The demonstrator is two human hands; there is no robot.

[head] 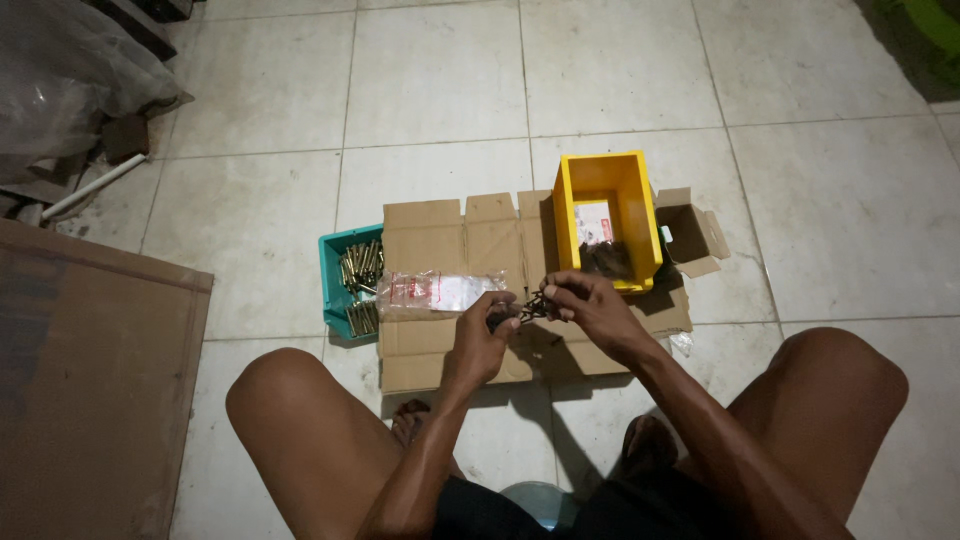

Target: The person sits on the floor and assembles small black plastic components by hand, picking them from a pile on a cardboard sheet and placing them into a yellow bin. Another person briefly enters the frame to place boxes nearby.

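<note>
Two bare hands meet over a flattened cardboard sheet (440, 355) spread on the pale tiled floor (250, 220). The left hand (482, 335) is curled, its fingers (503, 322) closed around a small cluster of dark screws (533, 306), thin and spiky, which sits just above the middle of the cardboard. The right hand (590, 303) reaches in from the other side with the wrist bent, and its fingers (556, 290) pinch the same cluster at the tip. Both forearms come up from between the person's bent knees.

Just left of the hands lies a clear plastic bag (440, 292), crinkled and glossy, with red print. Beyond it a teal plastic bin (334, 285) pokes out from under the cardboard edge, holding shiny brass-coloured metal pieces (361, 270), short and cylindrical. Behind the right hand stands a yellow plastic bin (640, 210), rectangular and smooth-walled, with more dark small parts and a white label inside. A small open cardboard box (690, 235) sits just beside its far side. A brown board (90, 390) lies flat at the left.
</note>
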